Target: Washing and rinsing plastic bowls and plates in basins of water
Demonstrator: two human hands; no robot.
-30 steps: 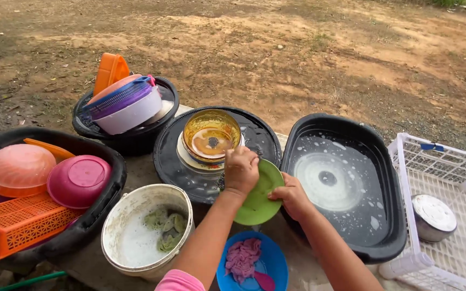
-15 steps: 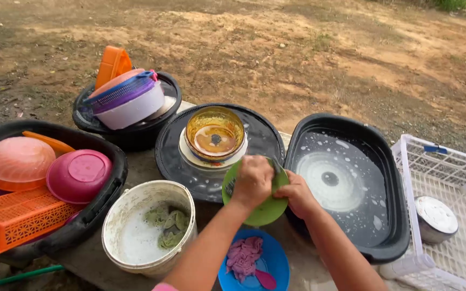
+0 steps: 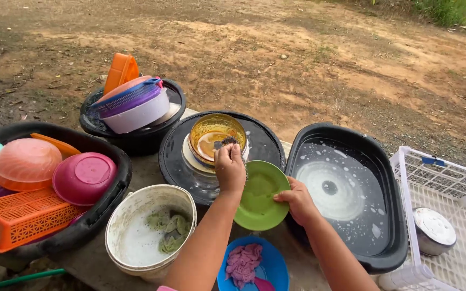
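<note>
My right hand point(image 3: 299, 200) grips the right edge of a green plate point(image 3: 260, 195), held tilted over the gap between two black tubs. My left hand point(image 3: 229, 167) is closed on a dark scrubber point(image 3: 228, 142) at the plate's upper left rim, just in front of an amber glass bowl point(image 3: 215, 138). That bowl sits on white plates inside a round black tub point(image 3: 175, 161). The scrubber shows only above my fingers.
An oblong black tub point(image 3: 392, 215) of soapy water lies to the right, then a white crate point(image 3: 408, 178) holding a metal bowl point(image 3: 433, 228). A white bucket point(image 3: 120, 215) with green cloths and a blue bowl point(image 3: 276, 267) with pink cloth sit near me. Left tubs hold plastic bowls and an orange basket point(image 3: 20, 215).
My left hand slid from the middle of the plate up to its upper left rim, uncovering the plate's face. The view shifted slightly downward.
</note>
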